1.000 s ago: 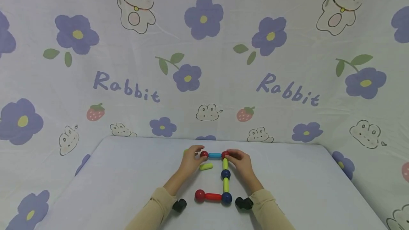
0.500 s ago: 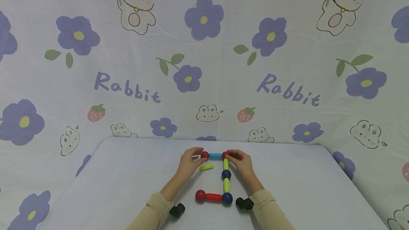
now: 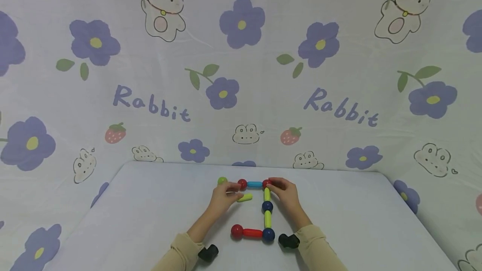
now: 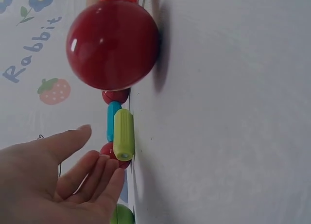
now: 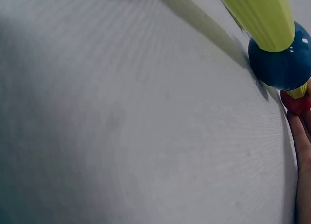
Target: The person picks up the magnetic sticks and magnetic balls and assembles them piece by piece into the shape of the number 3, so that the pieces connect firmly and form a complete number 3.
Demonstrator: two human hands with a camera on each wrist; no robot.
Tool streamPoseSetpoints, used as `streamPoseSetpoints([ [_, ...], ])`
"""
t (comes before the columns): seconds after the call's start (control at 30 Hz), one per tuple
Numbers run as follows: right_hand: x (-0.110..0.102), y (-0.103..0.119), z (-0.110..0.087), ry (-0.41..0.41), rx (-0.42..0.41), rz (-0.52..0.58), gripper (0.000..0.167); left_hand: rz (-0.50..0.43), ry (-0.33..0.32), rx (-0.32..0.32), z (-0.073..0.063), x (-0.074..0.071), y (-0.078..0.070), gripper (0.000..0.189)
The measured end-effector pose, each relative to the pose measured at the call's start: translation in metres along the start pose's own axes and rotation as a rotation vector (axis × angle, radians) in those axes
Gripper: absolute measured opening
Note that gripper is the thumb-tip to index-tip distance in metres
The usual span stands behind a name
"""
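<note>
On the white table a chain of magnetic rods and balls forms an open-sided figure. Its far side is a blue rod (image 3: 255, 184) between a red ball (image 3: 242, 184) and a corner red ball (image 3: 266, 183). My right hand (image 3: 285, 190) pinches that corner ball between thumb and fingers; the right wrist view shows fingers at the red ball (image 5: 294, 102). Beside a loose yellow-green rod (image 3: 246, 197) is my left hand (image 3: 222, 197), fingers spread apart and holding nothing. In the left wrist view a gap shows between the thumb and the rod (image 4: 124, 134).
Down the right side run two yellow-green rods with a dark blue ball (image 3: 267, 206) between them. A near dark blue ball (image 3: 268, 234) joins a red rod (image 3: 252, 233) and a red ball (image 3: 237, 231). Behind my left hand sits a green ball (image 3: 222, 180).
My left hand has let go of the far-left red ball and drawn back toward the loose yellow-green rod, uncovering the green ball. My right hand stays on the corner ball.
</note>
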State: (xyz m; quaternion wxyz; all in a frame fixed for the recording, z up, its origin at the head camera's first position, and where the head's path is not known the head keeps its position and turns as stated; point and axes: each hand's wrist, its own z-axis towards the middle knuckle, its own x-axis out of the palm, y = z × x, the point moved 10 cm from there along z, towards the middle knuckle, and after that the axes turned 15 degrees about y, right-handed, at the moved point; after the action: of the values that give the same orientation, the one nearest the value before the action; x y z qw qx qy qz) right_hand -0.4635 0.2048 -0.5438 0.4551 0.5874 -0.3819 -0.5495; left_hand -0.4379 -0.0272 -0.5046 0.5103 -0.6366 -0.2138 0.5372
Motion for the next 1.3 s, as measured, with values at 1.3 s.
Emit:
streamPoseSetpoints([
  [1.3, 0.001, 0.004, -0.003, -0.014, -0.005, 0.019, 0.031, 0.114, 0.075, 0.019, 0.0, 0.01, 0.005, 0.022],
])
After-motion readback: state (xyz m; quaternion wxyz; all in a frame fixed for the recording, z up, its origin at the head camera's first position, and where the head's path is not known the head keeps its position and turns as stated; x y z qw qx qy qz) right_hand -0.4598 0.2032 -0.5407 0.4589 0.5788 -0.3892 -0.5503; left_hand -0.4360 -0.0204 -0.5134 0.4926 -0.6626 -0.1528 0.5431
